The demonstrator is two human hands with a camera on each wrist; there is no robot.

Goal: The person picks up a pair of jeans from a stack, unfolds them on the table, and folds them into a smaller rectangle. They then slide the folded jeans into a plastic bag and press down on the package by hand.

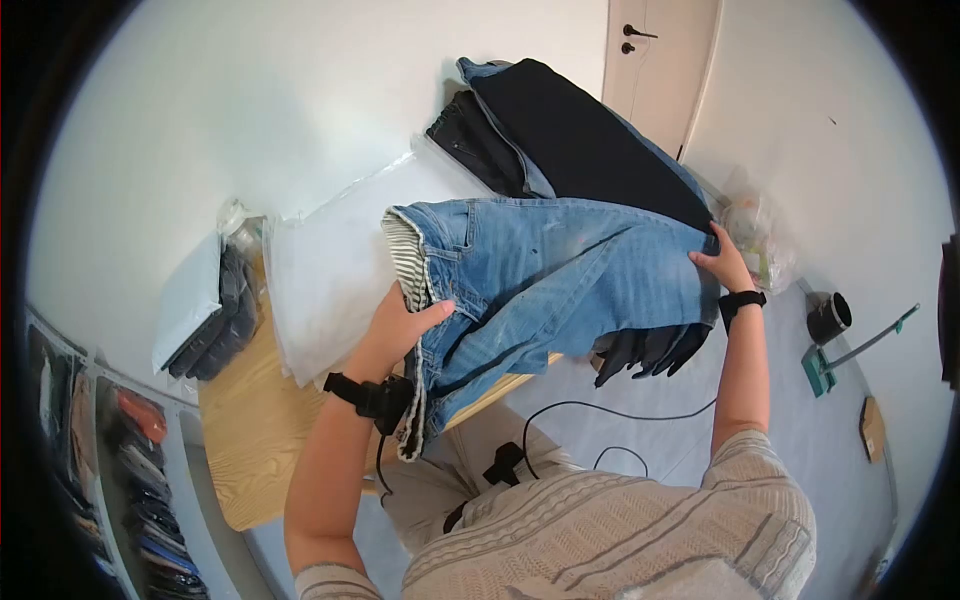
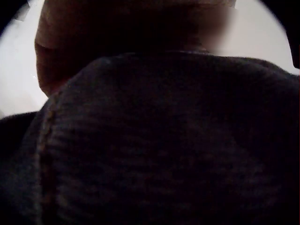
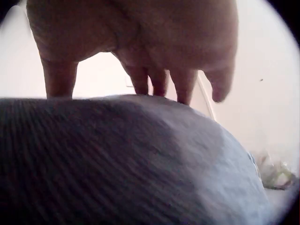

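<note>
A pair of blue jeans (image 1: 560,250) with a striped inner waistband stretches between both hands in the head view. My left hand (image 1: 395,335) grips the waistband, its thumb lying over the front and its other fingers hidden by the denim. In the left wrist view, dark denim (image 2: 164,140) fills most of the picture below the hand (image 2: 126,28). At the far end of the jeans, my right hand (image 1: 728,265) holds the leg part by its upper edge. The right wrist view shows the thumb and fingertips going down behind the denim (image 3: 117,154).
Black and blue trousers (image 1: 590,130) lie behind the jeans. Clear plastic bags (image 1: 330,260) and folded dark clothes (image 1: 235,310) are on the wooden table (image 1: 240,440). Shelves of clothes (image 1: 150,480) stand at left. A black cable (image 1: 620,410) runs across below the jeans.
</note>
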